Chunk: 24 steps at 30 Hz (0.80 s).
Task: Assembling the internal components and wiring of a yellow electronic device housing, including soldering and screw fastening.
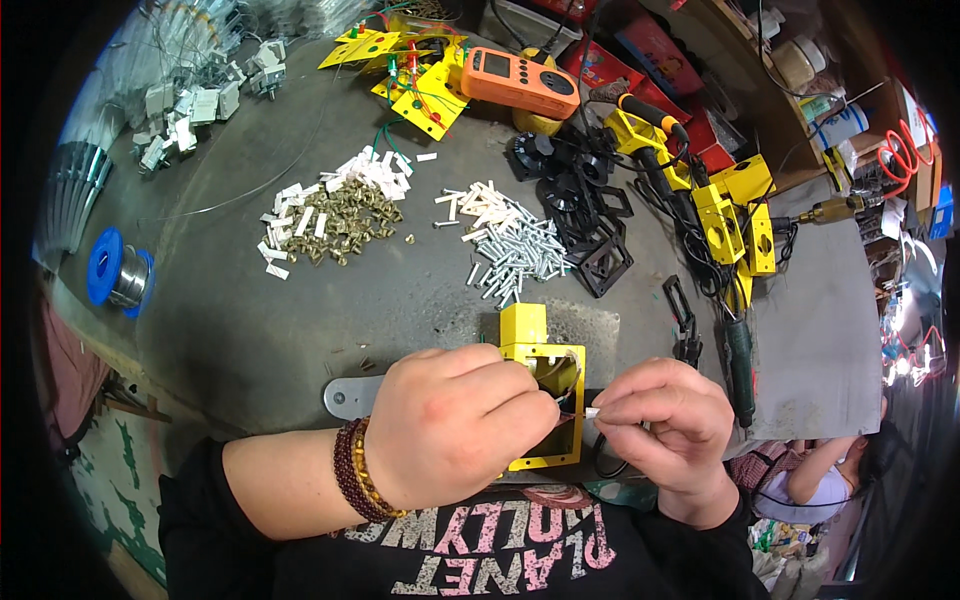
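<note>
A yellow box-shaped housing (525, 325) with an open rectangular frame lies close in front of me, with thin wires (572, 385) inside its opening. My left hand (455, 425) reaches over the housing, closed, its fingertips pinching a thin wire at the opening. Just right of the frame, my right hand (668, 425) pinches a small white piece (591, 412) between thumb and fingertips. That piece points toward the left fingertips; whether it touches the wire I cannot tell. Under my left hand, a flat grey metal tool (350, 398) is partly hidden.
Beyond the housing lie silver screws (515, 255), brass-coloured parts (345, 225) and black plastic frames (600, 265). An orange multimeter (520, 82) sits farther back. Left stands a solder wire spool (122, 272); right are yellow housings (735, 225) and a green-handled tool (738, 370). Another person (810, 480) is at lower right.
</note>
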Tool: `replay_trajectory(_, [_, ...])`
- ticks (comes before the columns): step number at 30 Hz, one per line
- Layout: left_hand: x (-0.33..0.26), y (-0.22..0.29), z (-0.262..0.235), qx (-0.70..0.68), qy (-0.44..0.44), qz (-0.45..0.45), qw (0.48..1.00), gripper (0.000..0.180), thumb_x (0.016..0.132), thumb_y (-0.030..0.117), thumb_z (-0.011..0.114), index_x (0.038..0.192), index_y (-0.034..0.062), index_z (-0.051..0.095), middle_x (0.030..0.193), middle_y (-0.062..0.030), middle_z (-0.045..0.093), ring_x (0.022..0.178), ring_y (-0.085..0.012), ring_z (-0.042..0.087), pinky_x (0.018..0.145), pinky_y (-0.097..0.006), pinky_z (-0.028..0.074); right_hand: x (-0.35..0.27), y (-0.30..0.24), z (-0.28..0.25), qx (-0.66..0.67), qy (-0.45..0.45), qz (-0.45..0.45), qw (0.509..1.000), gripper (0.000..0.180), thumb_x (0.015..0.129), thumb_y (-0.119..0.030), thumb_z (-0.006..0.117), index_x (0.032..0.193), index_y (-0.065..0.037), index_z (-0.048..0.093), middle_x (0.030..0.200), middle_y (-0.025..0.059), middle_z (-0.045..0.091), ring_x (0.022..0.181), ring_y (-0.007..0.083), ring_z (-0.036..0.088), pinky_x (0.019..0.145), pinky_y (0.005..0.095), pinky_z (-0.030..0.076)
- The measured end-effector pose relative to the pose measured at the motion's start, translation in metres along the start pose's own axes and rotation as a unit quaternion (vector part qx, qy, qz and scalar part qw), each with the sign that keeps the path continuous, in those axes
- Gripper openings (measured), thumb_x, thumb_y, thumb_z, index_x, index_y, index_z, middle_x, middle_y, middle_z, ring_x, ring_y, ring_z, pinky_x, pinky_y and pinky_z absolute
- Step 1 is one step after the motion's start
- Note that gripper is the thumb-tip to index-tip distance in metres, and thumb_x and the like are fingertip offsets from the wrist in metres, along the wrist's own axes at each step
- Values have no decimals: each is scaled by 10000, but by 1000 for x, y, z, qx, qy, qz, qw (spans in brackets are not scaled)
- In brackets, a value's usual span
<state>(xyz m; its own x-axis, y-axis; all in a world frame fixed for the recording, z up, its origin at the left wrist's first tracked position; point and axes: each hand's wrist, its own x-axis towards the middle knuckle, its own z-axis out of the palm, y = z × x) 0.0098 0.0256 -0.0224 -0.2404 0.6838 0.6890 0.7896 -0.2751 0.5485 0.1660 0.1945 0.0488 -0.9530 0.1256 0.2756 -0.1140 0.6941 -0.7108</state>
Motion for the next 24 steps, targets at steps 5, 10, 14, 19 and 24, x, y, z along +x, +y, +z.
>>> replay_trajectory(5, [0,0,-1,-2,-3,-4,1000,153,704,96,820,802,85,703,732,-22,636,630,-198,600,525,-309,475,-1,-2,0,3,7,7,1000,219,730,75,775,922,-22,738,940,101,711,818,216,702,699,302,562])
replay_trajectory(10, [0,1,-2,-1,-5,-7,1000,159,695,97,811,814,91,705,741,-18,632,632,-197,592,520,-311,469,3,-1,3,1,-8,-4,1000,226,728,76,774,925,-27,736,935,100,709,804,217,699,697,304,558])
replay_trajectory(14, [0,0,-2,0,2,-5,1000,160,694,96,800,822,90,704,742,-21,625,631,-199,586,522,-315,467,3,-3,1,0,-2,-5,1000,227,731,73,780,927,-29,730,932,98,708,794,218,697,695,303,554])
replay_trajectory(19, [-1,0,-1,-4,4,-3,1000,165,685,100,797,818,87,701,746,-24,623,631,-201,585,525,-320,468,2,-5,2,-15,6,-14,1000,238,724,79,782,929,-27,725,927,98,707,783,220,692,682,302,549])
replay_trajectory(24, [-1,1,-1,-2,5,0,1000,165,683,105,795,815,87,699,748,-18,620,631,-199,583,516,-320,460,6,-4,9,-41,-9,-35,999,260,715,70,791,943,-39,731,918,92,705,775,229,691,671,308,546])
